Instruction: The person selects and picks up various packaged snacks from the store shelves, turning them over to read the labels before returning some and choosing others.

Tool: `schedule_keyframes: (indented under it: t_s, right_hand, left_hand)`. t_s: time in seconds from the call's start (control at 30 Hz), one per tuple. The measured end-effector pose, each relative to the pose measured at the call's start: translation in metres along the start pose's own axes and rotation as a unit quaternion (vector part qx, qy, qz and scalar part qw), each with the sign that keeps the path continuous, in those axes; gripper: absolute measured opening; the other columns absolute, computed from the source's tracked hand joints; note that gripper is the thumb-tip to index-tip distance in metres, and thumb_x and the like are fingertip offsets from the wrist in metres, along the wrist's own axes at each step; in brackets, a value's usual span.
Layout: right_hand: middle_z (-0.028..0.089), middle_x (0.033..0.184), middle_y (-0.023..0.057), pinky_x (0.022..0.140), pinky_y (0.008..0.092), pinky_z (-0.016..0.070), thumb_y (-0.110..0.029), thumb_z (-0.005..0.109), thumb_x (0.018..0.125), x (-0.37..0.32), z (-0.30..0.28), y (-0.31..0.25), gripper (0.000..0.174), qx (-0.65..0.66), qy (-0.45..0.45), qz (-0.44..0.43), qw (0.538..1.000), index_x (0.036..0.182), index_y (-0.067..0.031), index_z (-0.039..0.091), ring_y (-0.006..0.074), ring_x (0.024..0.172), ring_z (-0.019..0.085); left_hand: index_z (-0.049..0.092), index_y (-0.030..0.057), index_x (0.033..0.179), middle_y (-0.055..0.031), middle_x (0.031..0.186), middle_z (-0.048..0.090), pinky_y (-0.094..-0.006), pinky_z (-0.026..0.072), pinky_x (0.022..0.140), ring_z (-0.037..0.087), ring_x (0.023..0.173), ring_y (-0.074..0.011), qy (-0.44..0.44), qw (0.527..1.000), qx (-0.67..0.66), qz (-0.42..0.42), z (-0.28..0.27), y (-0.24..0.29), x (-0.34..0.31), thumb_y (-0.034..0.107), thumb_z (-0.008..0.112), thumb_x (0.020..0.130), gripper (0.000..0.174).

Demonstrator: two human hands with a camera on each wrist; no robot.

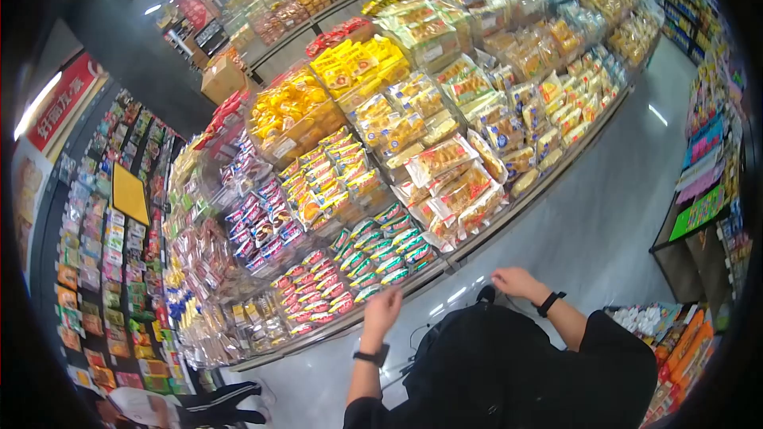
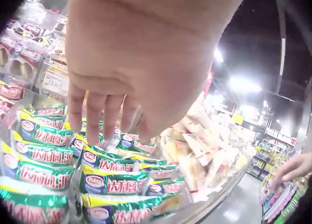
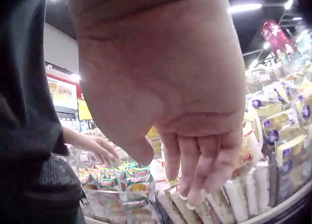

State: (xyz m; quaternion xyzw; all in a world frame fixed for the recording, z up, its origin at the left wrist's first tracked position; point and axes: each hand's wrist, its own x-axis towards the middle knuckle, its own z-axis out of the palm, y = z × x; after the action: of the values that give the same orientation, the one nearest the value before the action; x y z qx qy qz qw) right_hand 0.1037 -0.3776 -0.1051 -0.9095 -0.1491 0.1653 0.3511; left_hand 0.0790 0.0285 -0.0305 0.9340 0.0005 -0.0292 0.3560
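Left hand [image 1: 383, 310] hanging loosely by green packets [image 2: 114, 180]; right hand [image 1: 517, 283] hanging relaxed near bagged bread [image 1: 445, 160].
In its wrist view, the left hand is hiding part of the packet rows, its fingers drooping slightly apart; whether they are touching the wrappers is hard to tell. Glossy, pillow-shaped packets are lying below the palm, the nearest being cut off by the frame. Left of that hand, a price card [image 2: 56, 82] is showing blurred print. The right hand's fingers are dangling loosely bent, partly covering pale packages [image 3: 236, 199] beneath, whose contents are looking indistinct through crinkled clear film.
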Motion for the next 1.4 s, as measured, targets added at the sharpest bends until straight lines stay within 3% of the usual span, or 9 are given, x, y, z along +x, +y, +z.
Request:
schedule_keyframes:
  t_s: [0.13, 0.2, 0.33, 0.5, 0.6, 0.83, 0.97, 1.17, 1.4]
  right_hand:
    - [0.073, 0.109, 0.0206, 0.088, 0.0501, 0.0535, -0.042, 0.054, 0.098, -0.037, 0.088, 0.096, 0.044, -0.116, -0.238, 0.115, 0.957, 0.116, -0.0057, 0.070, 0.0394, 0.101, 0.069]
    - [0.076, 0.113, 0.0149, 0.089, 0.0461, 0.0532, -0.047, 0.056, 0.096, -0.081, 0.111, 0.139, 0.053, 0.110, -0.255, 0.191, 0.942, 0.119, -0.0022, 0.071, 0.0308, 0.100, 0.071]
    - [0.077, 0.099, 0.0110, 0.085, 0.0435, 0.0521, -0.046, 0.071, 0.087, -0.130, 0.113, 0.212, 0.047, 0.056, -0.367, 0.295, 0.880, 0.107, -0.0044, 0.077, 0.0239, 0.092, 0.068]
    - [0.077, 0.093, 0.0143, 0.079, 0.0447, 0.0527, -0.042, 0.068, 0.086, -0.152, 0.101, 0.164, 0.042, 0.017, -0.229, 0.260, 0.938, 0.101, -0.0043, 0.077, 0.0287, 0.084, 0.070]
    - [0.075, 0.091, 0.0183, 0.077, 0.0463, 0.0528, -0.041, 0.063, 0.086, -0.148, 0.098, 0.144, 0.039, -0.021, -0.179, 0.208, 0.961, 0.098, -0.0053, 0.077, 0.0363, 0.084, 0.070]
    - [0.077, 0.100, 0.0164, 0.084, 0.0434, 0.0548, -0.039, 0.068, 0.086, -0.152, 0.093, 0.168, 0.037, -0.058, -0.199, 0.278, 0.938, 0.105, -0.0091, 0.078, 0.0313, 0.094, 0.073]
    - [0.076, 0.098, 0.0178, 0.083, 0.0452, 0.0554, -0.034, 0.065, 0.085, -0.145, 0.080, 0.161, 0.032, -0.120, -0.224, 0.257, 0.933, 0.102, -0.0097, 0.078, 0.0348, 0.094, 0.073]
    - [0.074, 0.094, 0.0212, 0.082, 0.0475, 0.0549, -0.030, 0.061, 0.084, -0.135, 0.066, 0.205, 0.031, -0.091, -0.199, 0.221, 0.950, 0.099, -0.0088, 0.077, 0.0394, 0.092, 0.071]
    - [0.072, 0.100, 0.0224, 0.087, 0.0515, 0.0539, -0.032, 0.055, 0.091, -0.042, -0.006, 0.237, 0.033, -0.129, -0.144, 0.098, 0.976, 0.101, -0.0076, 0.074, 0.0427, 0.097, 0.068]
  left_hand:
    - [0.070, 0.0112, 0.120, -0.0160, 0.095, 0.075, -0.0452, 0.0568, 0.080, 0.072, 0.089, -0.0357, -0.044, 0.992, -0.008, -0.116, 0.037, -0.029, -0.089, 0.036, 0.064, 0.095, 0.036]
    - [0.069, 0.0094, 0.124, -0.0161, 0.098, 0.076, -0.0457, 0.0565, 0.083, 0.072, 0.095, -0.0361, -0.073, 0.979, 0.018, -0.188, 0.068, -0.069, -0.145, 0.041, 0.064, 0.094, 0.043]
    - [0.069, 0.0019, 0.124, -0.0162, 0.100, 0.077, -0.0438, 0.0565, 0.087, 0.073, 0.100, -0.0345, -0.165, 0.934, -0.010, -0.318, 0.140, -0.156, -0.251, 0.047, 0.066, 0.093, 0.055]
    - [0.071, 0.0020, 0.122, -0.0103, 0.095, 0.078, -0.0356, 0.0579, 0.069, 0.074, 0.085, -0.0212, -0.071, 0.800, -0.415, -0.428, 0.216, -0.186, -0.343, 0.040, 0.065, 0.093, 0.048]
    - [0.076, 0.0009, 0.105, -0.0120, 0.099, 0.077, -0.0378, 0.0571, 0.072, 0.073, 0.088, -0.0225, -0.198, 0.872, -0.262, -0.364, 0.261, -0.215, -0.382, 0.040, 0.064, 0.091, 0.043]
    - [0.074, 0.0012, 0.099, -0.0158, 0.089, 0.075, -0.0392, 0.0537, 0.075, 0.071, 0.084, -0.0226, -0.084, 0.861, -0.290, -0.410, 0.268, -0.165, -0.364, 0.040, 0.065, 0.090, 0.041]
    - [0.075, -0.0003, 0.107, -0.0112, 0.096, 0.076, -0.0387, 0.0566, 0.075, 0.070, 0.079, -0.0220, -0.044, 0.902, -0.331, -0.273, 0.278, -0.165, -0.338, 0.034, 0.062, 0.097, 0.038]
    - [0.069, 0.0027, 0.122, -0.0121, 0.111, 0.075, -0.0363, 0.0576, 0.068, 0.073, 0.092, -0.0265, -0.143, 0.780, -0.377, -0.478, 0.261, -0.156, -0.251, 0.037, 0.052, 0.102, 0.043]
    - [0.071, -0.0016, 0.106, -0.0118, 0.089, 0.076, -0.0371, 0.0564, 0.064, 0.073, 0.073, -0.0218, -0.002, 0.875, -0.230, -0.426, 0.241, -0.107, -0.135, 0.030, 0.054, 0.100, 0.037]
